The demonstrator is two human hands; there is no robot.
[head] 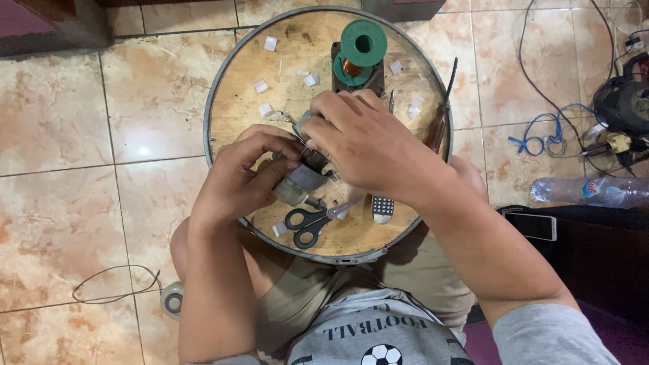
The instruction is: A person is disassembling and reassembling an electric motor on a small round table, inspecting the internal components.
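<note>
Both hands on small grey motor point(297, 184) over round wooden board point(230, 101). Left hand point(247, 172) fingers wrapped around casing; right hand point(358, 138) fingers clamped on top. Looks heavy, rigid; windings delicate, so casing safest hold.

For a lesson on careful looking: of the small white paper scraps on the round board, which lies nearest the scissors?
The scrap at the board's near-left edge, just left of the scissors' black handles; the others lie farther up.

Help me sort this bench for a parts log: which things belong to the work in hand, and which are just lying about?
In hand:
left hand and right hand, both gripping the grey metal part
green wire spool, close behind
round wooden board, the work surface

Lying about:
black scissors
screwdriver
white paper scraps
plastic bottle
phone
blue cable
</note>
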